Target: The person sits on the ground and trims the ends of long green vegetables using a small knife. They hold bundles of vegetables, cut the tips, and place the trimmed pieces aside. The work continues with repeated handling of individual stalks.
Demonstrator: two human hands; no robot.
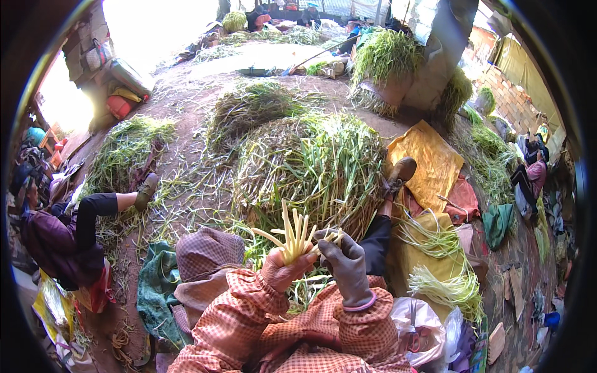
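My bare left hand [283, 271] grips a fanned bundle of pale yellow plant stalks [293, 240], their ends spread upward. Close beside it, my right hand [346, 265] wears a grey work glove with a pink cuff. Its thumb and fingers pinch a few short pale stalk ends [336, 238] at the bundle's right side. Whether these join the bundle cannot be seen. Beyond both hands rises a large heap of long-leaved green plants [312, 163], with dry brown stems on its left.
On yellow sacking [422, 275] at right lie trimmed pale green stalks [447, 286]. Scissors [413, 321] rest on a white plastic bag [396, 305]. A green mesh sack [161, 289] lies left. A person [70, 242] sits at left, another [531, 175] at far right.
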